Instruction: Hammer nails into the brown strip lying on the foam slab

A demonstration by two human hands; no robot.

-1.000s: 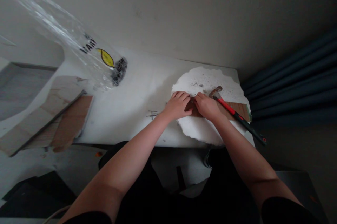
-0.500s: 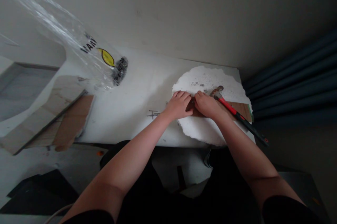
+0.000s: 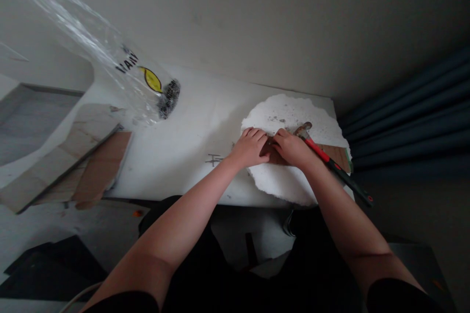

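Note:
A brown wooden board [image 3: 278, 157] lies across a white, ragged-edged sheet [image 3: 279, 183]. My left hand [image 3: 251, 147] is wrapped over the board's left end, thumb on the near side. Close beside it, my right hand [image 3: 290, 146] rests on the board with its fingers curled together. Whatever small thing its fingertips pinch is hidden. Just right of that hand, a hammer [image 3: 317, 149] with a red and black handle lies slantwise over the board, its head at the far side. Several thin dark pieces like nails [image 3: 213, 159] lie on the white table [image 3: 183, 156], left of my left hand.
Clear plastic wrap [image 3: 110, 58] with black lettering and a yellow mark stands at the table's back left. Broken boards [image 3: 105, 166] overhang the left edge. A wall is behind, dark curtains [image 3: 411, 112] hang on the right, and dark panels [image 3: 55, 266] lie low left.
My right hand has shifted slightly on the board, its fingertips lifting a little away from my left hand. The left hand keeps its hold, and the hammer lies as before.

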